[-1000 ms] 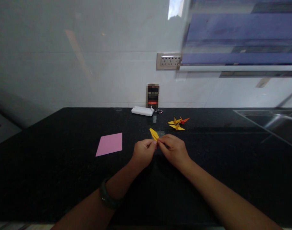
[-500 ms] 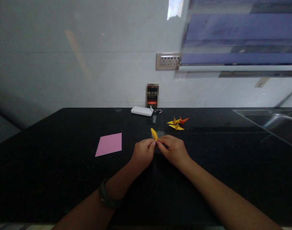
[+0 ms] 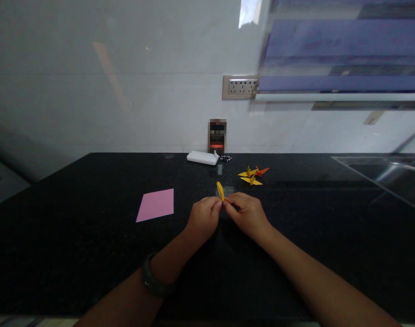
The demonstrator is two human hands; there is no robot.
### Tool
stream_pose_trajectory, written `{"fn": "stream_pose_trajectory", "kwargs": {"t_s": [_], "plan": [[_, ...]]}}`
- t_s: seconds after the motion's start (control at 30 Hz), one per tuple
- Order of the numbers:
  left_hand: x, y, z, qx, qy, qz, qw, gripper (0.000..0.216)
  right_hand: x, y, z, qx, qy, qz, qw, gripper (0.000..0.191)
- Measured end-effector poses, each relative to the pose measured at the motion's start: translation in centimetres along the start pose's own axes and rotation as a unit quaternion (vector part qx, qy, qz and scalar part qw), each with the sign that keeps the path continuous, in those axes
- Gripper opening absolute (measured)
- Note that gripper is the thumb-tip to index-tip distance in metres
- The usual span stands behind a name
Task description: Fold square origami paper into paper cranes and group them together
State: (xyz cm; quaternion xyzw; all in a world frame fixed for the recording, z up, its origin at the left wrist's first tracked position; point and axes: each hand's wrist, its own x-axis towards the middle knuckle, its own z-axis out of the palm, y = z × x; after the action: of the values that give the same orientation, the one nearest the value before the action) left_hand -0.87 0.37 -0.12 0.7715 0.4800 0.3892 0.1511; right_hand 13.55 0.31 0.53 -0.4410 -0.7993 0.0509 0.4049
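Observation:
Between my two hands a folded piece of yellow origami paper (image 3: 220, 190) points up and away from me, narrow and seen nearly edge-on. My left hand (image 3: 204, 217) pinches its near end from the left, thumb against the fingers. From the right, my right hand (image 3: 245, 210) grips the same end, its fingertips almost touching the left ones. The fingers hide the lower part of the paper. A flat pink paper sheet (image 3: 156, 205) lies left of my hands. Beyond my right hand are two yellow paper cranes (image 3: 252, 180) and an orange paper crane (image 3: 262, 171).
At the back of the black countertop (image 3: 91, 254) lies a white oblong case (image 3: 202, 157) with a beaded strap (image 3: 225, 158). A blurred dark box (image 3: 217, 136) leans at the wall behind it. A sink (image 3: 391, 175) is set in at the right.
The folded yellow paper has turned slightly, now standing more upright and looking narrower. Both hands keep their pinch in almost the same place.

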Motion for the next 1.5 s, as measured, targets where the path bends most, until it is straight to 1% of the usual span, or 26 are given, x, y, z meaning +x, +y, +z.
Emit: {"fn": "stream_pose_trajectory", "kwargs": {"t_s": [0.2,0.4,0.53,0.83,0.97,1.07,1.13,1.2,1.23,1.3,1.37,1.43,1.5], "plan": [[0.1,-0.1,0.0,0.032,0.001,0.024,0.999,0.022,0.1,-0.1,0.0,0.003,0.005,0.019,1.000,0.013],[0.1,0.2,-0.1,0.022,0.006,0.011,1.000,0.018,0.0,0.0,0.3,0.044,0.027,0.043,0.998,0.014],[0.0,0.3,-0.1,0.009,0.004,0.001,1.000,0.017,0.0,0.0,0.3,0.064,0.030,0.053,0.996,0.013],[0.1,0.2,-0.1,0.008,0.004,0.008,1.000,0.018,0.1,-0.1,0.4,0.038,0.038,0.114,0.992,0.010],[0.1,0.1,-0.2,0.001,0.008,0.015,1.000,0.019,0.2,-0.1,0.1,0.044,0.029,0.107,0.993,0.010],[0.1,0.1,-0.2,-0.028,0.021,0.009,0.999,0.018,0.2,0.2,0.1,0.059,0.034,0.105,0.992,0.011],[0.3,0.0,0.0,-0.083,0.033,-0.017,0.996,0.017,0.3,0.5,0.3,0.092,0.032,0.123,0.988,0.010],[0.4,-0.1,0.2,-0.175,0.034,-0.068,0.982,0.014,0.3,0.7,0.5,0.143,0.021,0.149,0.978,0.008],[0.5,-0.2,0.3,-0.231,0.028,-0.100,0.967,0.013,0.3,0.8,0.6,0.174,0.014,0.162,0.971,0.008],[0.6,-0.3,0.4,-0.339,0.014,-0.161,0.927,0.014,0.3,0.9,0.8,0.231,0.002,0.184,0.955,0.006],[0.6,-0.4,0.5,-0.421,0.002,-0.206,0.883,0.018,0.3,1.0,0.9,0.272,-0.009,0.201,0.941,0.006],[0.5,-0.5,0.5,-0.475,-0.011,-0.228,0.850,0.021,0.4,1.0,0.9,0.298,-0.017,0.213,0.930,0.006],[0.5,-0.6,0.5,-0.507,-0.023,-0.233,0.829,0.021,0.4,1.0,0.8,0.312,-0.025,0.220,0.924,0.007]]}}
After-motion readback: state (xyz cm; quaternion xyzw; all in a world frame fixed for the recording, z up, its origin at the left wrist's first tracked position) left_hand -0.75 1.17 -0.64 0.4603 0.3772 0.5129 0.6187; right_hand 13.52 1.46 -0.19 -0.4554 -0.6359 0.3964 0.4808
